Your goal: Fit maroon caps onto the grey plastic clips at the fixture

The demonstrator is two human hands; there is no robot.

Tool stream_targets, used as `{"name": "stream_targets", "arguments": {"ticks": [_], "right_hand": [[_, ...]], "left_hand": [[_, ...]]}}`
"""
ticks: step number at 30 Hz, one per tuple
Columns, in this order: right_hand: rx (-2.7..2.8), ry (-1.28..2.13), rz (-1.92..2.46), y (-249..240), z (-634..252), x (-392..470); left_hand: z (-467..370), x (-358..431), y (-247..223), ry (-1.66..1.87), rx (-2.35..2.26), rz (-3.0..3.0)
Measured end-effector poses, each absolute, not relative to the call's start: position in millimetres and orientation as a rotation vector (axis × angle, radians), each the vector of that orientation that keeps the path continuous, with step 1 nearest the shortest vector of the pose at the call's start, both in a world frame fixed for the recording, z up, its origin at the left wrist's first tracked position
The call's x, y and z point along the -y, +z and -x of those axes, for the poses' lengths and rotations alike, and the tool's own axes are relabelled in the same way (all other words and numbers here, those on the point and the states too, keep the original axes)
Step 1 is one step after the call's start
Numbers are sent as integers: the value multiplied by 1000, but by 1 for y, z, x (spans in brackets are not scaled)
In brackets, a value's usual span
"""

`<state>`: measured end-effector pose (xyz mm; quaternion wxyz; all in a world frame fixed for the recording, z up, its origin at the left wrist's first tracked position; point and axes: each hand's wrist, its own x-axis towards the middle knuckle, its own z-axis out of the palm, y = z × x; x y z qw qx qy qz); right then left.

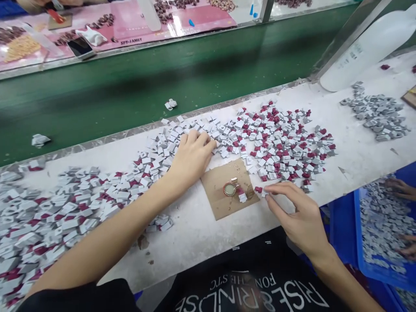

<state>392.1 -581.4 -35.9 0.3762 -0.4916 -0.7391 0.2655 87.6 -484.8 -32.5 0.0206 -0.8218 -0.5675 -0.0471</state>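
Observation:
My right hand [299,212] pinches a small grey and maroon plastic piece [260,190] between thumb and fingertips, just off the right edge of a brown cardboard square [216,201]. On the cardboard lie a small round dish [230,189] with an orange rim and pale middle, another grey and maroon piece [242,197] and tiny metallic bits. My left hand [194,156] rests palm down on the pile of light grey pieces [159,154], its fingers curled in among them. Its fingertips are partly hidden, so whatever they grip does not show.
Mixed grey and maroon pieces [282,143] spread to the right. A green conveyor belt [130,91] runs behind, with loose pieces on it. A white bottle [364,52] leans by a metal post. Another person's hands reach into a blue crate [360,242] at lower right.

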Motion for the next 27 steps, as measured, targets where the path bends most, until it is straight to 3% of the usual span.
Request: {"name": "stream_targets", "arguments": {"ticks": [5,19,27], "right_hand": [[1866,811,1111,-29,-367,579],[1981,842,995,-36,-349,564],[2002,905,1017,-30,-348,560]], "left_hand": [[-84,492,-29,-304,1757,2661],[-85,546,-7,-1720,2374,2851],[-92,551,-9,-1854,2506,2692]]}}
